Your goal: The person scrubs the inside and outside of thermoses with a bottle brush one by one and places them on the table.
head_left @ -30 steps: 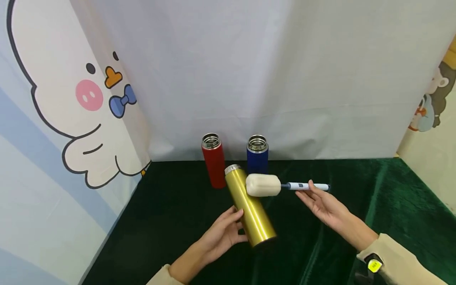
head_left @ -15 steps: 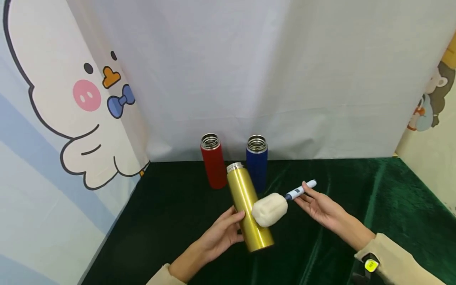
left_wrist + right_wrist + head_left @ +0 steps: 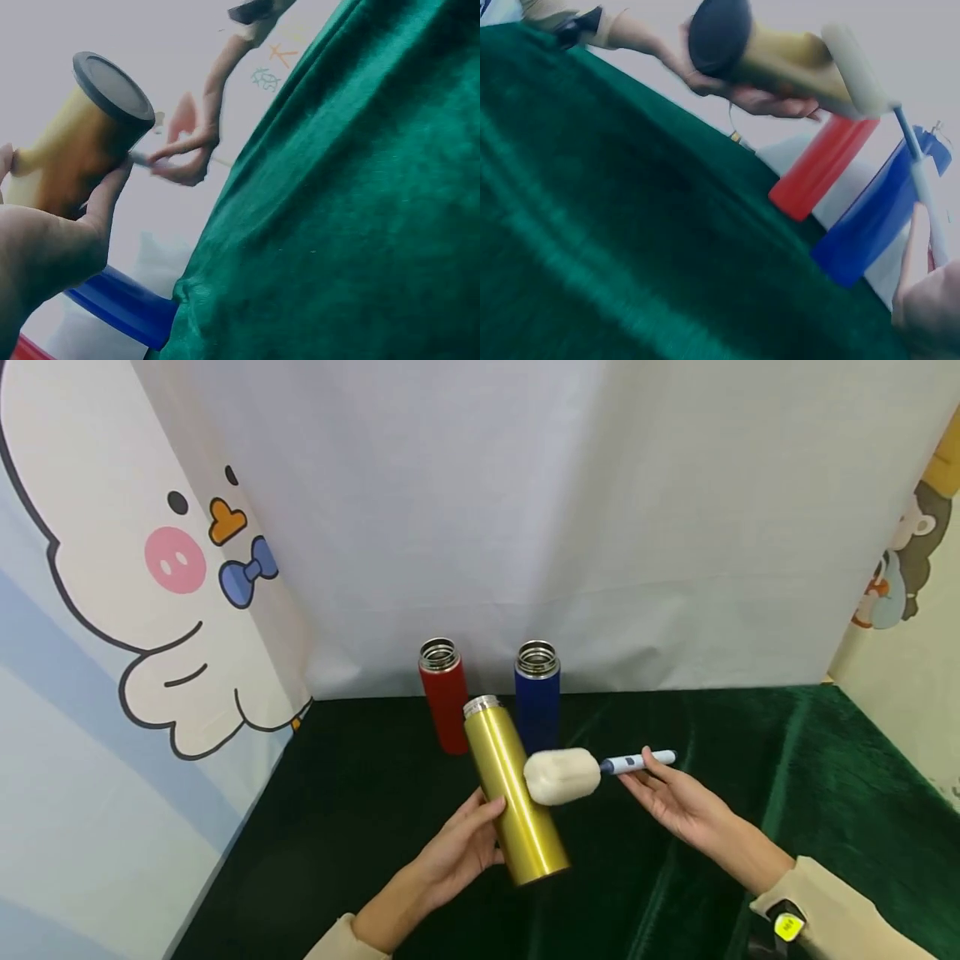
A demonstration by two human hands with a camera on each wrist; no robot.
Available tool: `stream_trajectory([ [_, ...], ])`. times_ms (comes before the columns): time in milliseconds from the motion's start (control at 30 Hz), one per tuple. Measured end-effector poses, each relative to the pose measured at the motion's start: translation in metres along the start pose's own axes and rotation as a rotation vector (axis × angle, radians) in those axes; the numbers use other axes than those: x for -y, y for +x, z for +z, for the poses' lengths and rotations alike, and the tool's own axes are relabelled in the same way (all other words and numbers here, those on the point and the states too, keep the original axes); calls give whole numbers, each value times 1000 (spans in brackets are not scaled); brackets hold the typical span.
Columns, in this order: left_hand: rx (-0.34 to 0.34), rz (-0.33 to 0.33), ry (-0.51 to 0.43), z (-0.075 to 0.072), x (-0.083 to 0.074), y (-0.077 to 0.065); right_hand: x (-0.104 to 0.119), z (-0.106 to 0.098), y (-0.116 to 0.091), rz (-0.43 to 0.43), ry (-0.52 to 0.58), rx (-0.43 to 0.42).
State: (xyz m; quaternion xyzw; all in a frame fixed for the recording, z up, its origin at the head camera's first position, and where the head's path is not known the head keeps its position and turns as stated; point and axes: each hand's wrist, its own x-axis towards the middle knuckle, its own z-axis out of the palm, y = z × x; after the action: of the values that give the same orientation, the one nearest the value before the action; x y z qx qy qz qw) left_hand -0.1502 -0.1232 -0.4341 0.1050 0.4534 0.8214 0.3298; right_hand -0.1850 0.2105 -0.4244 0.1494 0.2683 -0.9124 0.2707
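Seen from my remote post, a person's left hand (image 3: pixel 459 850) grasps a gold bottle (image 3: pixel 527 818), tilted above the green-covered bench (image 3: pixel 735 735) on the near side of a standing red bottle (image 3: pixel 446 710) and blue bottle (image 3: pixel 537 710), while the right hand's (image 3: pixel 682 802) grip pinches the handle of a white-headed brush (image 3: pixel 562 777). I judge the step in hand to be brushing the gold bottle's outer side, though I cannot confirm contact. The next move, I reckon, calls for a steady left grip and light pressure. Half a second earlier the brush slanted, head low; now it lies nearer level, its head higher along the bottle.
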Motion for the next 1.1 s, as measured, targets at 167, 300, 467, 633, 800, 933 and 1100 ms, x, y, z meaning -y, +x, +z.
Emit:
stream_trajectory([
  [167, 6, 36, -54, 0, -5, 6, 1, -18, -13, 39, -88, 27],
  [300, -3, 14, -32, 2, -4, 7, 3, -19, -11, 32, -91, 25],
  [467, -17, -16, 2, 5, 1, 6, 8, 0, 2, 10, -38, -11],
  [633, 4, -69, 17, 5, 4, 0, 11, 24, 13, -57, 54, 11],
  [800, 27, -76, 46, 5, 5, -2, 13, 34, 17, -126, 157, 19],
  [933, -3, -65, 79, 4, 4, -2, 8, 26, 12, -94, 158, 13],
  [1100, -20, -23, 53, 2, 0, 3, -1, 6, -2, -20, 40, 8],
])
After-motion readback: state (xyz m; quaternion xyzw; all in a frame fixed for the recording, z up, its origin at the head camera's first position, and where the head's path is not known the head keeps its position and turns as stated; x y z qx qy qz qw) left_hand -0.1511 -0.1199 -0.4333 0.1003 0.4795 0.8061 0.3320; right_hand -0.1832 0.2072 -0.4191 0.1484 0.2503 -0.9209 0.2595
